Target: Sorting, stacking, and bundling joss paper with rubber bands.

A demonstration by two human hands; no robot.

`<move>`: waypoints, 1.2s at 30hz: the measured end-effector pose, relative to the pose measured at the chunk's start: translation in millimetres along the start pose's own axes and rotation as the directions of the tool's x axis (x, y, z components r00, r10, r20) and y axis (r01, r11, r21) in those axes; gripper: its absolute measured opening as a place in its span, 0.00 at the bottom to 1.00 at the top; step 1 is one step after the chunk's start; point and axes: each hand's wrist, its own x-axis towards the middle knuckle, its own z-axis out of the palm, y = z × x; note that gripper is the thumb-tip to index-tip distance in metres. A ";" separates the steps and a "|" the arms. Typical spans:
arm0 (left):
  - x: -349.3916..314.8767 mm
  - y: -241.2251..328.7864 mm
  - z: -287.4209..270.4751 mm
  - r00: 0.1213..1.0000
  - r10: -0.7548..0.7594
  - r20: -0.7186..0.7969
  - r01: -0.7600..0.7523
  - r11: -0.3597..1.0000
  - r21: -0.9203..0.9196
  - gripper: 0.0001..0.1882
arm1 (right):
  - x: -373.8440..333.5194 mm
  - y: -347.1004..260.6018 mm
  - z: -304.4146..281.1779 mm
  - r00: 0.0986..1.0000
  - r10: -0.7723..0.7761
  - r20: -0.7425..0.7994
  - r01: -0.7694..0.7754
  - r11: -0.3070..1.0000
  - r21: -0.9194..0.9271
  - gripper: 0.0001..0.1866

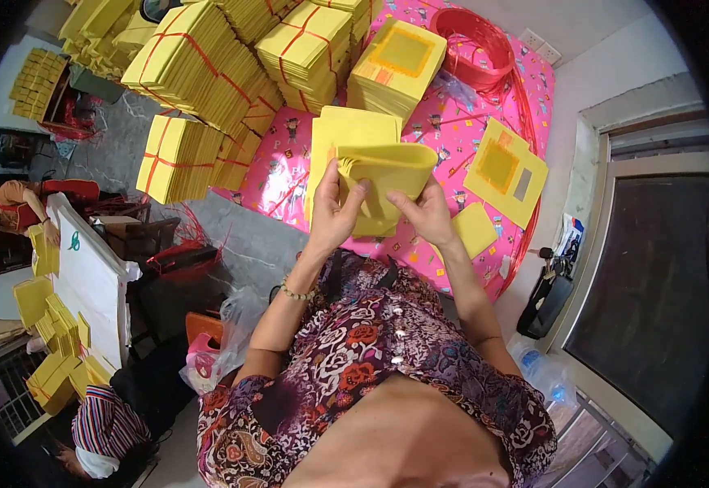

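Note:
My left hand (338,209) and my right hand (427,215) grip a bent sheaf of yellow paper sheets (395,167) between them. The sheaf curves over at its far side, and its layered edges show by my left fingers. Both thumbs press on its near face. Beneath it, more yellow sheets (354,122) lie on the pink patterned tablecloth (281,183). To the right of my hands lie a flat yellow piece with an orange square (497,167) and a smaller plain yellow piece (475,230).
Tied yellow bundles (200,69) are stacked at the back left. A block of sheets with an orange square (399,61) stands behind, beside a red strapping coil (472,53). Two people (21,203) sit around a white table (86,276) at left. A window frame (602,244) borders the right.

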 end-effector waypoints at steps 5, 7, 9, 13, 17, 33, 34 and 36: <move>1.3 -23.6 -6.1 0.996 0.080 -0.035 -0.079 0.996 0.032 0.17 | 4.8 22.2 -1.2 0.997 -0.067 -0.037 0.061 0.986 -0.152 0.22; -0.3 -35.7 -7.3 0.992 0.123 -0.043 -0.119 0.989 0.083 0.16 | 4.9 28.8 -2.6 0.997 -0.073 -0.015 0.069 0.978 -0.197 0.22; -1.6 -49.0 -8.6 0.987 0.153 -0.055 -0.151 0.988 0.030 0.16 | 4.1 35.1 -3.6 0.998 -0.061 -0.017 0.055 0.972 -0.226 0.23; 1.6 -52.3 -4.8 0.980 0.176 -0.091 -0.172 0.984 0.048 0.14 | 6.2 36.6 -2.1 0.999 -0.004 -0.053 -0.004 0.989 -0.151 0.22; 4.3 -49.8 -4.5 0.980 0.181 -0.086 -0.179 0.983 0.037 0.13 | 9.5 30.6 -1.8 0.999 0.006 -0.039 -0.011 0.992 -0.125 0.24; 42.8 -13.1 -1.8 0.933 -0.352 0.073 0.359 0.914 -0.190 0.20 | 24.6 -0.4 -7.3 0.991 0.135 -0.010 -0.134 0.988 0.081 0.26; 43.6 -15.0 -0.8 0.937 -0.344 0.066 0.350 0.917 -0.190 0.20 | 24.1 -2.1 -6.5 0.988 0.156 -0.024 -0.152 0.982 0.111 0.26; 44.7 -16.9 0.2 0.940 -0.337 0.058 0.341 0.920 -0.191 0.20 | 23.6 -2.8 -6.2 0.984 0.177 -0.036 -0.170 0.975 0.141 0.26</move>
